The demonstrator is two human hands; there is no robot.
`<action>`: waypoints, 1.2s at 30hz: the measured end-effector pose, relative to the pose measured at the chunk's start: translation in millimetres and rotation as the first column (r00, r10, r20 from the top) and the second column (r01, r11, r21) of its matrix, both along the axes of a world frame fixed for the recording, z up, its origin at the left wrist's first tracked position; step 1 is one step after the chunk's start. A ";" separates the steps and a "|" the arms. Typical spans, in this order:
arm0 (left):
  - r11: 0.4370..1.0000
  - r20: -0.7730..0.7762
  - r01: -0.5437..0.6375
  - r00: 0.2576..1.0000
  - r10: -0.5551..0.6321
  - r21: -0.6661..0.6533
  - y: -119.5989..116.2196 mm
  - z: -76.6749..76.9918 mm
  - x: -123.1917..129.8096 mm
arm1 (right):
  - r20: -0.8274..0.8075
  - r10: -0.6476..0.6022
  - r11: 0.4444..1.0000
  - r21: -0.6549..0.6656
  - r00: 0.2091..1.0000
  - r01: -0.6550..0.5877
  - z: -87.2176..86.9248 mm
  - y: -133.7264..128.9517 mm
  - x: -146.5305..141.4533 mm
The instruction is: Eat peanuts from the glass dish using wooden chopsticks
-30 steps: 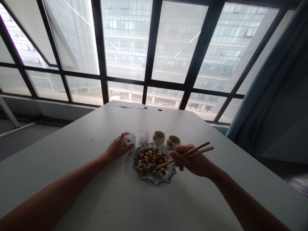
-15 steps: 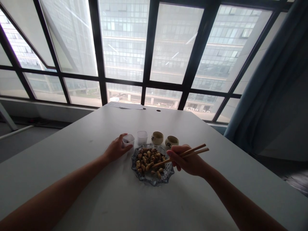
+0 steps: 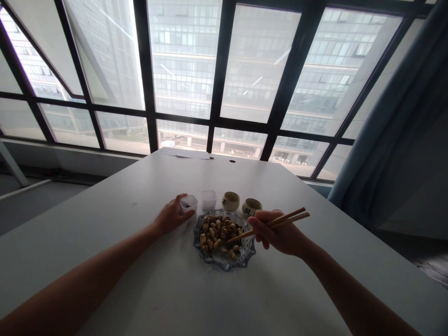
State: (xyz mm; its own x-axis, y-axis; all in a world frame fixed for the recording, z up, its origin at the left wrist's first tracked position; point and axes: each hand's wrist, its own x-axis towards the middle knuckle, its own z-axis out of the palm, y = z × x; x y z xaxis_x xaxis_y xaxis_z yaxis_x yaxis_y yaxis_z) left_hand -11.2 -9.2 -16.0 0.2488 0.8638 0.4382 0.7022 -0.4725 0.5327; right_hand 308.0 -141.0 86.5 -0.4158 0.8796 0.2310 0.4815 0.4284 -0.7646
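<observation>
A scalloped glass bowl stands on the white table, with a heap of nuts, seemingly peanuts in the shell, and some darker small pieces in it. My right hand grips a pair of wooden chopsticks, whose tips reach down among the nuts. Behind the bowl's left side, my left hand is closed around a small translucent plastic cup with something dark at its bottom. Another such plastic cup is just right of it.
Two cream ceramic cups with dark characters, a left one and a right one, stand behind the bowl. Papers lie at the table's far end, before large windows. A blue curtain hangs at right.
The chopstick tips have shifted slightly right within the bowl, along with my right hand. The whole view has moved a little; my left hand stays on its cup.
</observation>
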 end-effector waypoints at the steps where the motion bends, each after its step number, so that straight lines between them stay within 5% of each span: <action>1: 1.000 -0.001 0.002 1.000 -0.002 -0.002 0.2 -0.2 0.0 | -0.025 -0.013 1.000 -0.012 1.000 0.013 1.1 0.1 0.3; 5: 1.000 0.009 -0.002 1.000 0.002 -0.003 0.9 -0.7 -0.1 | -0.237 -0.177 0.984 -0.062 0.955 0.167 6.6 4.3 5.7; 9: 1.000 0.014 0.004 1.000 -0.004 -0.010 0.9 -0.7 -0.3 | -0.518 -0.352 0.936 -0.170 0.779 0.309 6.9 15.9 16.9; 13: 1.000 0.004 0.006 1.000 -0.006 -0.023 -0.2 0.2 -0.1 | -0.653 -0.419 0.907 -0.274 0.631 0.319 1.8 26.3 26.7; 18: 1.000 -0.006 0.003 1.000 -0.003 -0.016 -1.5 1.4 0.0 | -0.683 -0.434 0.901 -0.310 0.588 0.305 0.5 27.2 29.4; 29: 1.000 0.007 0.006 1.000 -0.006 -0.004 -0.2 0.9 0.8 | -0.667 -0.416 0.906 -0.251 0.618 0.339 2.2 25.2 24.0; 33: 1.000 0.007 0.004 1.000 -0.004 0.005 1.1 -0.7 0.3 | -0.577 -0.337 0.888 0.068 0.744 0.455 7.5 13.0 17.6; 36: 1.000 0.001 0.002 1.000 -0.002 0.005 1.4 -1.5 -0.2 | -0.391 -0.221 0.875 0.325 0.893 0.359 17.9 -4.6 9.2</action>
State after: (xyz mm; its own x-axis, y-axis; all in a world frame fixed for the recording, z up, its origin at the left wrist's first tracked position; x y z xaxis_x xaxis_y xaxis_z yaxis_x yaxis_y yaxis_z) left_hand -11.5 -7.7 -17.5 0.2500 0.8610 0.4429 0.7010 -0.4765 0.5307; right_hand 317.2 -145.6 104.3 0.0070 0.7618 0.6478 0.3775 0.5978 -0.7072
